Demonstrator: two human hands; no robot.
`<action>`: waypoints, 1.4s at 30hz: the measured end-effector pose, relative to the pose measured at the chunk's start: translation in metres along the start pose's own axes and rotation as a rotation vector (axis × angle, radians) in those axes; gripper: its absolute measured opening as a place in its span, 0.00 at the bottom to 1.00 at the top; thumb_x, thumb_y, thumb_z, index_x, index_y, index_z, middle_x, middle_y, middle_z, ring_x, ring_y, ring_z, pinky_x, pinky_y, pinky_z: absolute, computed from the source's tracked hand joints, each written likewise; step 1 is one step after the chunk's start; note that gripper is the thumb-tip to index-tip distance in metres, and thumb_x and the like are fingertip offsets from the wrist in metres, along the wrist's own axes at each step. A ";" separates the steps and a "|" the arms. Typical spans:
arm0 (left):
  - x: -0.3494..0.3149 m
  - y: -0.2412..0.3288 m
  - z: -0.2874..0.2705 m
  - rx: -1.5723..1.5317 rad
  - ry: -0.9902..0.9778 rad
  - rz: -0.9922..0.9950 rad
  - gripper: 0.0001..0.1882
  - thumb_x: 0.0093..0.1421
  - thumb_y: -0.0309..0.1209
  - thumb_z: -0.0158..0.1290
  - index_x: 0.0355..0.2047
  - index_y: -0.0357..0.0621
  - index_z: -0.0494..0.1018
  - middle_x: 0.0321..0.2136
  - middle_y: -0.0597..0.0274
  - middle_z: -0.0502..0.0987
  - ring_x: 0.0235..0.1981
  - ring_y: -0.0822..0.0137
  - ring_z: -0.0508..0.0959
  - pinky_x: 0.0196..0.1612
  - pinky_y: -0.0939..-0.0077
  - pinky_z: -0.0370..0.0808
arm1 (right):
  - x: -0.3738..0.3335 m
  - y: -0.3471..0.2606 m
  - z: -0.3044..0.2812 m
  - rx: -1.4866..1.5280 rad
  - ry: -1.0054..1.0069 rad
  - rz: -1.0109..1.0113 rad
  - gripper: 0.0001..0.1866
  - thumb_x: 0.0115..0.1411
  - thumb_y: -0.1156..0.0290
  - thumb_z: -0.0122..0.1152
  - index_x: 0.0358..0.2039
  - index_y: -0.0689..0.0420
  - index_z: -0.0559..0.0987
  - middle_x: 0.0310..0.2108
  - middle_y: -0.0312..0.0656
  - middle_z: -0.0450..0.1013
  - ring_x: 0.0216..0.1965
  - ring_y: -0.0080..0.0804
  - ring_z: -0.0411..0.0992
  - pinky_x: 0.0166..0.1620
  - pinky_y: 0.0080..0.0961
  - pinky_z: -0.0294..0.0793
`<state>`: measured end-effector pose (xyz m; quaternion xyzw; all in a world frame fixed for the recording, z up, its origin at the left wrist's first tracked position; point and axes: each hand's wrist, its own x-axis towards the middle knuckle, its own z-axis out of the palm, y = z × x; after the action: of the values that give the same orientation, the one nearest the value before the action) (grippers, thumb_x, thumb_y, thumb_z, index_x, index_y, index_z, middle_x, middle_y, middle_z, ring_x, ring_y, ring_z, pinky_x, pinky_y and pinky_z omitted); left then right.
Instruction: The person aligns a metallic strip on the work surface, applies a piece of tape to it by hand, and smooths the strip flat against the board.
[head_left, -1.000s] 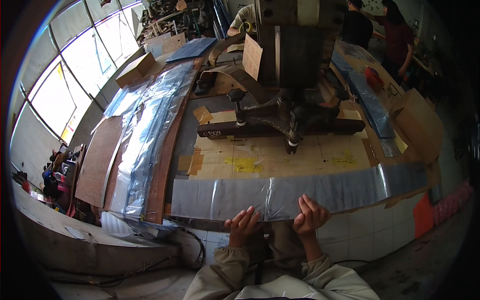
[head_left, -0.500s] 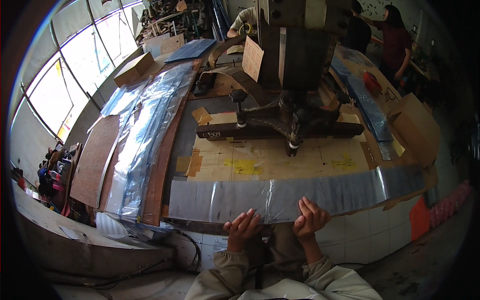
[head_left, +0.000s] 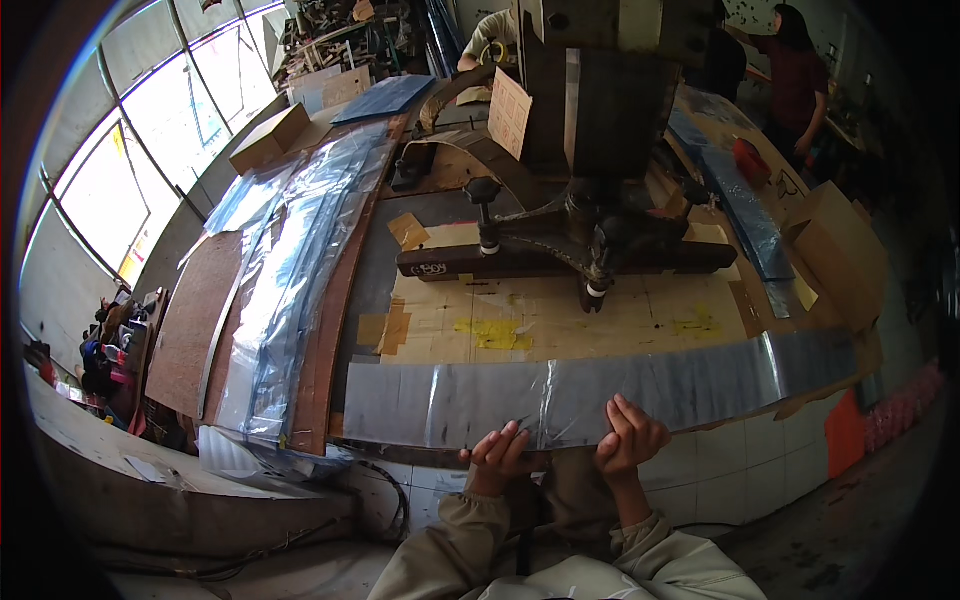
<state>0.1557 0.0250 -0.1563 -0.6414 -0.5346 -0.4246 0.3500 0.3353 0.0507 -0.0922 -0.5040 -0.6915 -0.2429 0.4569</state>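
A long strip of clear greyish plastic film lies flat along the near edge of the worktable, with several bright creases across it. My left hand is at the strip's near edge, left of its middle, fingers loosely bent and slightly apart. To its right, my right hand has its fingertips over the same edge, fingers extended and close together. Neither hand visibly grips the film. Beyond the strip lies a pale board with yellow and brown tape patches. Above that board hangs a dark press head with a long bar.
Blue-tinted plastic sheets cover the left boards. More blue strips and an open cardboard box are on the right. The press column rises at the far middle. People stand at the back right; another person's arm shows behind the press.
The view has shifted slightly, so the table and press sit a little further right. My left hand has drawn back slightly from the film. My right hand stays at its edge.
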 end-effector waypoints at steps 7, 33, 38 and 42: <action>0.006 0.001 -0.004 0.018 -0.034 -0.002 0.23 0.48 0.56 0.52 0.41 0.64 0.66 0.46 0.78 0.68 0.55 0.73 0.60 0.66 0.62 0.38 | 0.002 0.001 0.001 -0.006 0.012 -0.010 0.20 0.64 0.64 0.34 0.36 0.54 0.79 0.40 0.33 0.75 0.37 0.28 0.71 0.44 0.30 0.59; -0.002 0.003 -0.006 -0.022 -0.057 -0.061 0.24 0.57 0.62 0.42 0.45 0.65 0.68 0.50 0.78 0.68 0.57 0.73 0.60 0.66 0.61 0.30 | 0.002 0.000 0.000 0.001 0.002 -0.004 0.20 0.64 0.63 0.33 0.37 0.54 0.78 0.40 0.33 0.75 0.37 0.28 0.70 0.45 0.31 0.59; 0.001 0.003 -0.008 -0.013 -0.094 -0.047 0.24 0.54 0.61 0.46 0.44 0.65 0.68 0.49 0.78 0.68 0.57 0.73 0.60 0.66 0.60 0.30 | 0.002 0.000 0.001 -0.002 -0.001 -0.005 0.20 0.64 0.63 0.33 0.36 0.54 0.78 0.40 0.34 0.75 0.37 0.29 0.70 0.45 0.31 0.59; 0.000 0.002 -0.005 -0.026 -0.055 -0.045 0.23 0.53 0.59 0.49 0.44 0.65 0.68 0.49 0.78 0.68 0.57 0.73 0.60 0.67 0.60 0.30 | 0.003 0.000 0.000 0.000 0.008 -0.007 0.20 0.64 0.64 0.33 0.36 0.54 0.78 0.40 0.34 0.75 0.37 0.28 0.70 0.44 0.31 0.59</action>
<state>0.1573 0.0198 -0.1537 -0.6452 -0.5528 -0.4213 0.3171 0.3344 0.0523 -0.0898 -0.5008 -0.6914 -0.2464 0.4588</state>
